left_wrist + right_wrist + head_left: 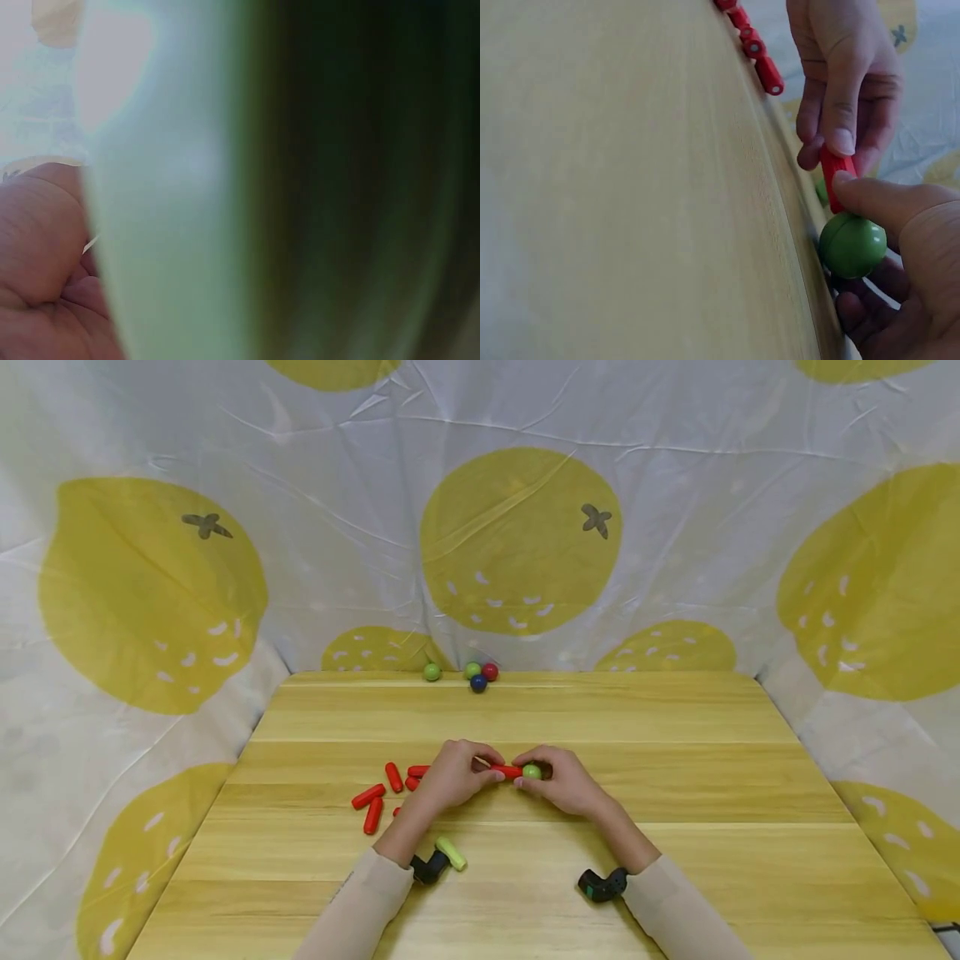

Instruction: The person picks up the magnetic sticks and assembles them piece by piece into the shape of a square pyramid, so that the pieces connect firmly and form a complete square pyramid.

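Both hands hold one short red rod just above the table's middle. My left hand pinches its left end between thumb and fingers. With thumb and fingertips, my right hand grips the same rod near its right end. A shiny green ball sits against that end, within the curve of the right hand; whether it is fixed there I cannot tell. In the left wrist view, a blurred pale green shape hides most of the scene, leaving only part of the left hand at the edge.
Several red rods lie left of the left hand, some partly hidden by it. A yellow-green rod lies by the left wrist camera. Green balls, a blue ball and a red ball rest at the table's back edge.
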